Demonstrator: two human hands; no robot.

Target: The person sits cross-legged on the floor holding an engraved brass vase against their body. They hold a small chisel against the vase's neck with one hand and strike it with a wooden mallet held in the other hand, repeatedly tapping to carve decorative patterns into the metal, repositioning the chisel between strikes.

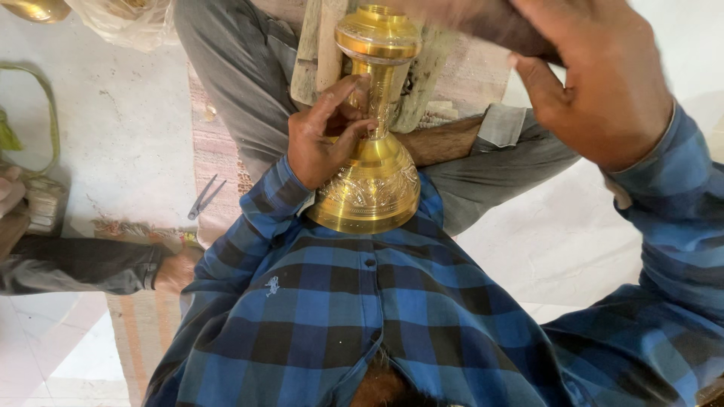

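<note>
A polished brass stand (375, 177) with an engraved bell-shaped base and a narrow stem lies across my lap, its base against my blue checked shirt. Its cup-shaped top (378, 34) points away from me and rests against a wooden block (318, 53). My left hand (324, 139) is wrapped around the stem just above the base. My right hand (599, 83) is raised at the upper right and grips a dark, blurred object (483, 22) that reaches over the stand's top; I cannot tell what it is.
Metal dividers (204, 197) lie on the woven mat (219, 151) to the left. Another person's trouser leg and foot (98, 265) reach in from the left edge. A green strap (41, 98), a plastic bag (128, 19) and another brass piece (34, 9) sit at the upper left.
</note>
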